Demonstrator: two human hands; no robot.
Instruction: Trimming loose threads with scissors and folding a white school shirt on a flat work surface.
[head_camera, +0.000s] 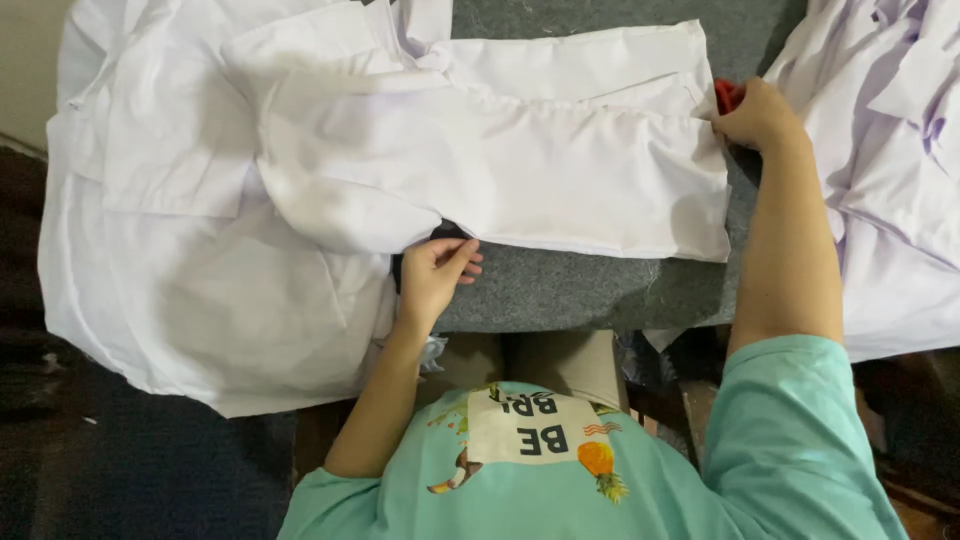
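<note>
White cotton fills most of the grey felt-covered work table (590, 290): a white folded cloth garment (520, 160) lies flat across the middle of it, long side running from the left side of the table to the right, its lower edge near the table's front edge.

The left hand (437, 272) sits at the garment's lower edge, close to the front edge of the table. Its fingers are curled narrow, pinching the white hem together with a small dark piece (447, 232) that peeks out just there; what that dark piece is cannot be told.

The right hand (755, 115) is at the garment's right end, toward the table's far right corner. It is closed into a loose fist, pressing on the cloth's edge, and a small red object (727, 95) shows between the fingers; its kind is hidden by the hand.

A heap of loose white fabric (190, 250) hangs over the left edge of the table, touching the folded garment. Another pile of pale white cloth (890, 160) lies off the right edge, just beside the right forearm.
</note>
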